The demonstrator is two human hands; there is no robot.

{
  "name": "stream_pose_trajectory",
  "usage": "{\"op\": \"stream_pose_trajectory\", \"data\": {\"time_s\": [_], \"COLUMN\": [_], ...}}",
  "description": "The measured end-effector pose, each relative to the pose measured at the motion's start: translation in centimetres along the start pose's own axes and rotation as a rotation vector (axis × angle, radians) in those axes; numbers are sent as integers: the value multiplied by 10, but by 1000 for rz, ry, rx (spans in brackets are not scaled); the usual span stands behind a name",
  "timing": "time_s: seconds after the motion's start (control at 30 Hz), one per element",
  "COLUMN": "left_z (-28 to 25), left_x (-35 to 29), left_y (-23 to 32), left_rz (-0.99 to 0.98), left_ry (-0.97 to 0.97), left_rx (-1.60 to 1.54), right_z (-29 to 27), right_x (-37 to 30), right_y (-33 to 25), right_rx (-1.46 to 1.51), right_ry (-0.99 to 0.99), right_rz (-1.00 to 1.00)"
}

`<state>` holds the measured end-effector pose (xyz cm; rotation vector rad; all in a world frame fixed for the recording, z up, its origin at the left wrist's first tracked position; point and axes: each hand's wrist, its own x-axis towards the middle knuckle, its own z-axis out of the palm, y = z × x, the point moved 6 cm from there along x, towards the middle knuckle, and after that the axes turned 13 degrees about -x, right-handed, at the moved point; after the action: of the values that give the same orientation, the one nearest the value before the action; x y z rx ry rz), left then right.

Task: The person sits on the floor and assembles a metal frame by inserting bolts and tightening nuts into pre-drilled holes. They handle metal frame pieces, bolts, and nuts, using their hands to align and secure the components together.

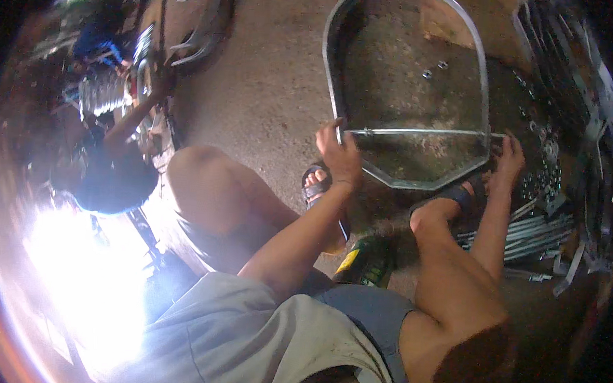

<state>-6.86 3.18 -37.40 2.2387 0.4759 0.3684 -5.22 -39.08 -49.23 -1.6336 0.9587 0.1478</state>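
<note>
Left hand (341, 155), fingers closed around the left end of thin crossbar rod (418, 132) on metal frame (477, 76), lying on the floor ahead. Right hand (510, 159) at rod's right end; grip unclear.

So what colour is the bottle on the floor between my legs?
The bottle is dark green with a yellow label, seen in the head view.

Single head view, fisheye, worn on the person's head, looking steeply down over their own lap and knees to the concrete floor (270, 87). Close range: both hands, left (341, 155) and right (507, 161), sit mid-frame at a metal frame (405, 131). Edges bend and go dark; lower left is blown out by glare, so that corner probably can't be read. No second view to overlap.
</note>
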Motion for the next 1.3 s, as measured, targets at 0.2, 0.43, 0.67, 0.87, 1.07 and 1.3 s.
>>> {"op": "stream_pose_trajectory", "data": {"time_s": [0.2, 0.43, 0.67, 0.87, 1.07, 1.3], "left_z": [-18, -13, -16, -18, -23, -23], "left_x": [-8, -11, -12, -8, -4, -7], "left_y": [-123, -122, -112, -95, -90, -78], "left_rz": [-605, -643, -553, -554, -593, -633], "left_ry": [-111, -217, -217, -215, -236, -231], "left_rx": [-191, -298, -143, -12, -89, -183], "right_z": [4, -2, 4, 9, 0, 4], "right_x": [15, 7, -6, 9, 16, -1], "right_y": [6, -9, -34, -53, -28, -35], "right_rx": [-40, -67, -298, -671, -315, -383], "right_ry": [1, -70, -116, -189, -248, -248], "right_rz": [122, 176, 185, 79, -112, 67]}}
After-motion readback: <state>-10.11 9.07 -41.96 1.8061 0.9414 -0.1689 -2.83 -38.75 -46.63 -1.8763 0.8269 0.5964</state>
